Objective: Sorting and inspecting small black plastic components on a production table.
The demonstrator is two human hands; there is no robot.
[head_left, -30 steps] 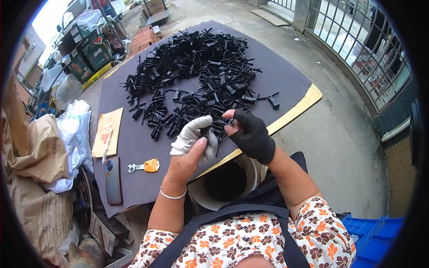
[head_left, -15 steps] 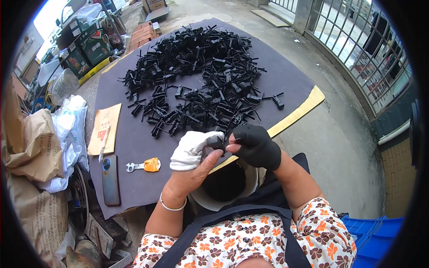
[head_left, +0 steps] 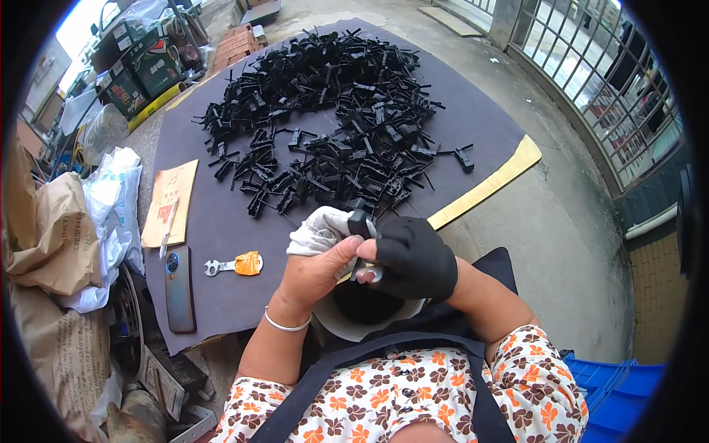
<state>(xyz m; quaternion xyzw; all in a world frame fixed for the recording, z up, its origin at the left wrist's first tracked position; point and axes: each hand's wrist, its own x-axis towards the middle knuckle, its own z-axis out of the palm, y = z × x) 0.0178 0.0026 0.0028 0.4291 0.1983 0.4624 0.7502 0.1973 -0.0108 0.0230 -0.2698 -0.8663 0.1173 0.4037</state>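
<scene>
Black plastic part point(head_left: 358, 223), at the frame's centre, could slip if my left hand point(head_left: 321, 251) loosens its pinch, perhaps dropping into the bucket point(head_left: 334, 326) below. It juts up out of that hand's closed grip; my right hand point(head_left: 415, 257) is bunched just beside, and whether it grips anything I cannot tell.

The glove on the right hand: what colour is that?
The glove on the right hand is black, seen best in the head view.
</scene>
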